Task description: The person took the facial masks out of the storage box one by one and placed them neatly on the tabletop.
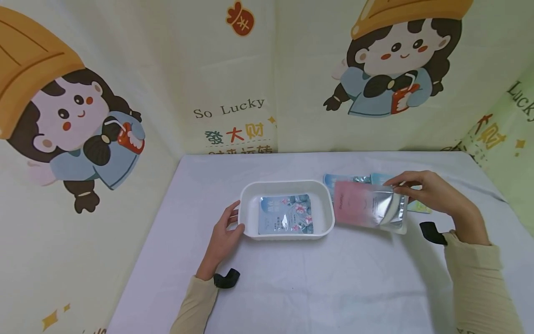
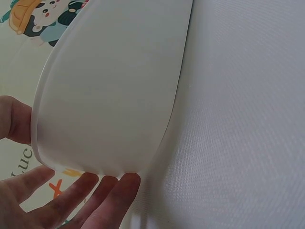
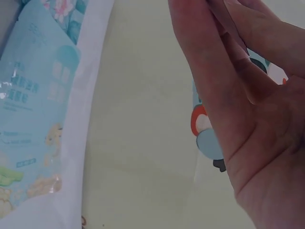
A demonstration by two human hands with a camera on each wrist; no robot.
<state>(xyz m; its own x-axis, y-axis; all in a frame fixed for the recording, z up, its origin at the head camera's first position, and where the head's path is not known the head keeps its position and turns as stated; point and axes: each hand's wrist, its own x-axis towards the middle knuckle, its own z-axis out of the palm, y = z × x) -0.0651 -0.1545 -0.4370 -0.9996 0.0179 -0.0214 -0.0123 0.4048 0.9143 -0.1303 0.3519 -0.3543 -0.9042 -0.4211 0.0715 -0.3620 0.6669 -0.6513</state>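
Note:
At the table's middle stands a white plastic tray (image 1: 288, 237) holding a flat blue packet with pink flowers (image 1: 285, 214). My left hand (image 1: 221, 241) grips the tray's left end; in the left wrist view its fingers (image 2: 114, 198) press the outer wall and the thumb meets the rim. A pink and silver pouch (image 1: 359, 204) is held tilted right of the tray, its left edge near the tray's rim. My right hand (image 1: 438, 192) pinches the pouch's upper right part. In the right wrist view the fingertips and pouch are out of frame.
Behind the pouch lie more blue packets (image 1: 337, 178), partly covered; a light blue one (image 3: 35, 109) shows in the right wrist view. They rest on a white-clothed table (image 1: 325, 287). Printed curtains (image 1: 300, 69) hang behind and beside the table.

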